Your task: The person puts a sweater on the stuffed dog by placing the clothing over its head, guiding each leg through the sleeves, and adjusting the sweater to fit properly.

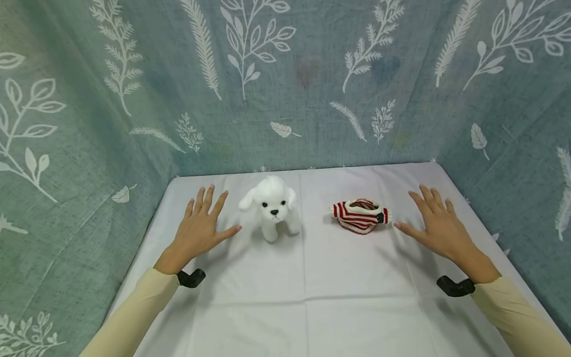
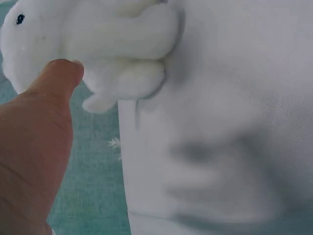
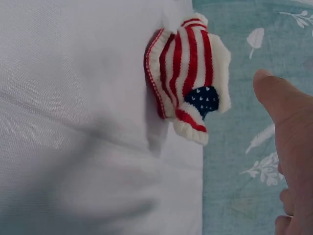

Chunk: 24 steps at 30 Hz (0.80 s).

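A white plush dog (image 1: 273,206) with black eyes and nose stands upright on the table, left of centre. My left hand (image 1: 200,230) is held just to its left, fingers spread, apart from it and holding nothing. To the right lies a small knitted sweater (image 1: 360,216), striped red and white; its dark blue patch with white marks shows in the right wrist view, where the sweater (image 3: 193,73) stands partly upright. Beyond its right end my right hand (image 1: 439,229) hovers with spread fingers, empty. In the left wrist view my thumb overlaps the plush dog (image 2: 122,39).
A white cloth (image 1: 308,317) with fold creases covers the table. Blue-green curtains (image 1: 308,119) printed with white leaves hang behind it and along both sides. Each wrist carries a black camera mount, the left mount (image 1: 191,278) and the right mount (image 1: 455,286).
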Motion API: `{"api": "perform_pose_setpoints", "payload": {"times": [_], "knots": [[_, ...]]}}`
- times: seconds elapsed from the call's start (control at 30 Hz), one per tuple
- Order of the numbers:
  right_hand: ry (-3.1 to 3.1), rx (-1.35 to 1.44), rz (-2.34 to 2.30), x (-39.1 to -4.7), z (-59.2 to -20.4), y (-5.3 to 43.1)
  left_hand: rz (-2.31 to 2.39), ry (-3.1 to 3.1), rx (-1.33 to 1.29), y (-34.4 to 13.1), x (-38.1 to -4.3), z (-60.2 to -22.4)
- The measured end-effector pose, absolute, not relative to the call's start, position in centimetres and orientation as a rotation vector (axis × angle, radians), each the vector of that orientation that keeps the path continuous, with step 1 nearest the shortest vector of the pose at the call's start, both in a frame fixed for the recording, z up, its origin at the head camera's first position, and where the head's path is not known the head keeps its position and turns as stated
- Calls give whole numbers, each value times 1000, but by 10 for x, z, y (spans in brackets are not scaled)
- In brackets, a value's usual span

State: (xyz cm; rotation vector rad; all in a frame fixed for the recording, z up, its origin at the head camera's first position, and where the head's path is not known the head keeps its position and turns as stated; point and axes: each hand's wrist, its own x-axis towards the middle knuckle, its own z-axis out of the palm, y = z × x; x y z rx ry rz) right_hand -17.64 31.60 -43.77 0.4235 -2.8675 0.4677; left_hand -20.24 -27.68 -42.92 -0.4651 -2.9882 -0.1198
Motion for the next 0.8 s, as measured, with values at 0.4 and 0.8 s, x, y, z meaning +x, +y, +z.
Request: {"api": "perform_pose_setpoints", "payload": {"times": [0.4, 0.8], "knots": [[-2854, 445, 500, -176, -439, 312, -183, -2993, -501, -279, -200, -434], [-2822, 381, 629, -165, -446, 302, -634, -3085, -533, -273, -198, -430]]}}
